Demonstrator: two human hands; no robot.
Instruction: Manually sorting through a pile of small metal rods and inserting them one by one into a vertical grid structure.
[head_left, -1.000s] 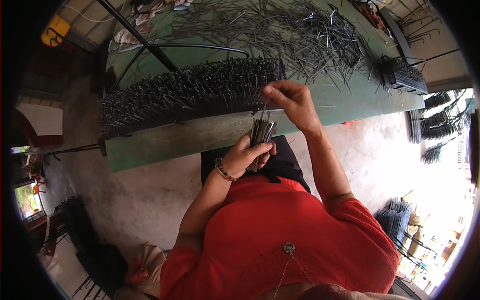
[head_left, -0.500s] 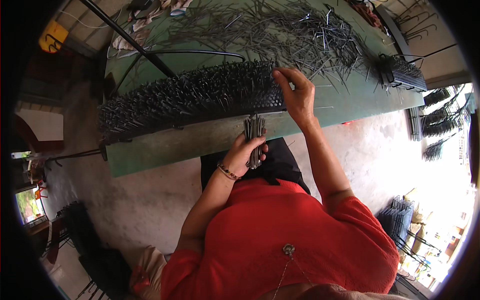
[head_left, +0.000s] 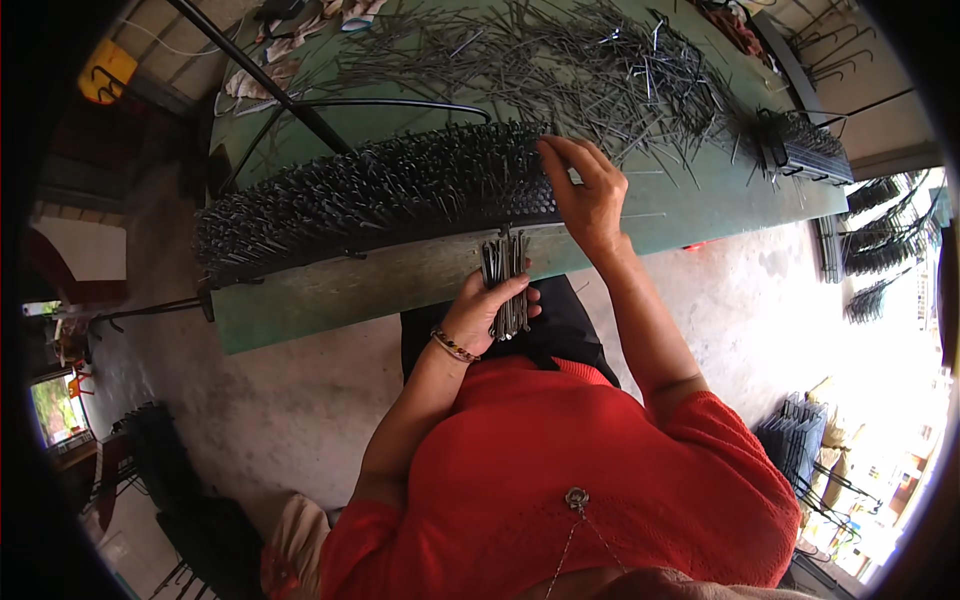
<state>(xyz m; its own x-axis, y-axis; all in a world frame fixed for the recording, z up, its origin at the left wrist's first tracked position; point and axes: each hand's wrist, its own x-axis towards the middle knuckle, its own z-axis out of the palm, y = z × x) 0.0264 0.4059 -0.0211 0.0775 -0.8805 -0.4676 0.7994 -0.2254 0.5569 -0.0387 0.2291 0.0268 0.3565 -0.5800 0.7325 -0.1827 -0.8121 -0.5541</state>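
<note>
My left hand [head_left: 482,308] is closed round a bundle of thin metal rods [head_left: 506,262], held upright just in front of the table's near edge. Packed densely with similar dark rods, a long black perforated rack [head_left: 370,190] lies along that edge. Open holes show in the rack's front face near its right end. There my right hand [head_left: 592,195] has thumb and fingertips pinched together, close against the rods. What sits between those fingertips is too small and dark to make out.
A large loose heap of metal rods [head_left: 600,70] covers the far part of the green table [head_left: 700,205]. A second, smaller rack [head_left: 810,155] stands at the table's right end. A black metal bar [head_left: 265,80] slants over the left side. Cloths [head_left: 270,80] lie at the far left.
My right hand has shifted slightly left along the rack. The left hand's bundle has moved a little left, and its upper ends have shifted.
</note>
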